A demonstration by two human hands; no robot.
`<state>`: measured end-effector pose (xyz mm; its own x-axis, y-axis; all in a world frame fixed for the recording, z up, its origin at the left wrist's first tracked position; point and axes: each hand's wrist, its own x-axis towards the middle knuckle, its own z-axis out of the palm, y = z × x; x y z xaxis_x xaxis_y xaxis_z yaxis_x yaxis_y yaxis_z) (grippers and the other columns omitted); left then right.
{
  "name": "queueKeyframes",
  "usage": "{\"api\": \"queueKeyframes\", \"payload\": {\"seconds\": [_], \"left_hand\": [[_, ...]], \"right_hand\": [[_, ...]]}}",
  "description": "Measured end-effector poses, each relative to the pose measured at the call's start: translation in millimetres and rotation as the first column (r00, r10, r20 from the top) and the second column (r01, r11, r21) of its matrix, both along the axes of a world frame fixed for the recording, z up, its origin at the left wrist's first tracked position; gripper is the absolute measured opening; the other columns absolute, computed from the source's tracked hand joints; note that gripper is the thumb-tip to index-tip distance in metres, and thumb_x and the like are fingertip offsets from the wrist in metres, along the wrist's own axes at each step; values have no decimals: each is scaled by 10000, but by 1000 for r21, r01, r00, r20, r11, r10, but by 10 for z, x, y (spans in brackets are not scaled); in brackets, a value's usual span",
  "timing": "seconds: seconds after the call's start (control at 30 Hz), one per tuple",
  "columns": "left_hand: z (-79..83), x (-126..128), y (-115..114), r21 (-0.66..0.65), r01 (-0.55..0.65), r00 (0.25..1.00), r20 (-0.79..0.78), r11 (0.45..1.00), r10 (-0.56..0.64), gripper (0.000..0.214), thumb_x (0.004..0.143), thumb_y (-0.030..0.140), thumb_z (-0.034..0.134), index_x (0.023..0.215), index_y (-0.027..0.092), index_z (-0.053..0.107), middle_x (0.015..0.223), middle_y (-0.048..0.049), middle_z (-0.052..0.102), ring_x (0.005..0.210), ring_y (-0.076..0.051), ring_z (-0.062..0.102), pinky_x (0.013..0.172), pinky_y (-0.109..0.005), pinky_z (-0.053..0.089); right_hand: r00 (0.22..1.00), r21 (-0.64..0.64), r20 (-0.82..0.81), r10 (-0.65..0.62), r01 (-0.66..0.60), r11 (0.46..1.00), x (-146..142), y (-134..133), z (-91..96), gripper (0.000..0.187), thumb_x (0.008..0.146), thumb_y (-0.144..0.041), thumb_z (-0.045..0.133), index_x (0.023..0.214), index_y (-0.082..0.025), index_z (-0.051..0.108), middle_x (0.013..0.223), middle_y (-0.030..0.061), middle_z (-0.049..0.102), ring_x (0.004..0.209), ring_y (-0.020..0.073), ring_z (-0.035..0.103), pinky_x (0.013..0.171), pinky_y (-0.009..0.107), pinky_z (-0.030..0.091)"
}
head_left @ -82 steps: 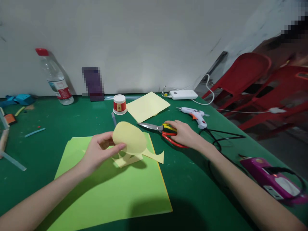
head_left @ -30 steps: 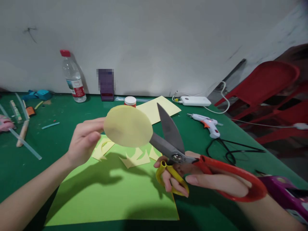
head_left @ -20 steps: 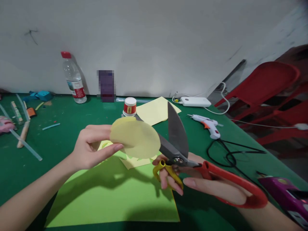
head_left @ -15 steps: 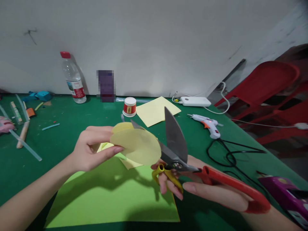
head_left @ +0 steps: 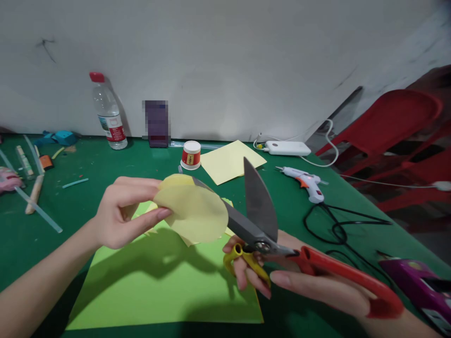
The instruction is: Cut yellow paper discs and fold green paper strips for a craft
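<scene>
My left hand pinches a pale yellow paper disc and holds it up above a light green sheet. My right hand grips large scissors with red and yellow handles. The blades are spread apart, and the lower blade passes behind the disc, whose right edge sits between the blades. Yellow paper offcuts lie on the green sheet under the disc, mostly hidden.
On the green table stand a water bottle, a small red and white cup, a yellow sheet, a power bank and a glue gun with black cable. Sticks lie far left. Red chairs stand right.
My right hand picked the scissors up from the table and brought them to the disc. The disc now sits deeper between the spread blades, and my left hand shifted slightly left.
</scene>
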<state>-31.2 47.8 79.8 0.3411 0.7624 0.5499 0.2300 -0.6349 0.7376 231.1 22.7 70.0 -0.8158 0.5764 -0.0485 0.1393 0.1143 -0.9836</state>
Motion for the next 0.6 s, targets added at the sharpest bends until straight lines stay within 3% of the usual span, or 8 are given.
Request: {"api": "queueKeyframes", "payload": {"seconds": [0.13, 0.27, 0.43, 0.6], "left_hand": [[-8, 14, -10, 11, 51, 998, -31, 999, -50, 224, 730, 146, 583, 792, 320, 710, 691, 2, 692, 596, -181, 618, 531, -265, 469], [-7, 19, -19, -33, 91, 995, -43, 995, -93, 194, 716, 147, 600, 774, 287, 721, 667, -27, 688, 605, -209, 625, 567, -297, 463], [9, 14, -10, 10, 99, 993, -66, 995, -98, 210, 724, 134, 595, 795, 292, 714, 657, -14, 683, 575, -184, 615, 543, -280, 454], [5, -13, 47, 141, 223, 971, -119, 965, -207, 286, 705, 96, 601, 890, 301, 678, 687, -6, 662, 587, -161, 600, 514, -255, 458]], "right_hand": [[1000, -70, 15, -13, 14, 997, 1, -47, -7, 267, 826, -415, 392, 818, -170, 498, 846, 100, 573, 639, 155, 514, 576, 284, 419], [999, -101, 52, -9, 15, 995, -15, -67, -3, 305, 833, -445, 389, 985, -196, 478, 875, 87, 569, 643, 154, 476, 571, 283, 399], [999, -39, 50, 2, 0, 999, -17, -66, -16, 265, 844, -442, 365, 810, -205, 479, 787, 45, 493, 647, 137, 428, 616, 274, 383], [994, -92, 107, 23, -14, 996, -22, -82, -19, 312, 863, -468, 297, 724, -199, 375, 746, 29, 415, 622, 122, 372, 567, 257, 363]]}}
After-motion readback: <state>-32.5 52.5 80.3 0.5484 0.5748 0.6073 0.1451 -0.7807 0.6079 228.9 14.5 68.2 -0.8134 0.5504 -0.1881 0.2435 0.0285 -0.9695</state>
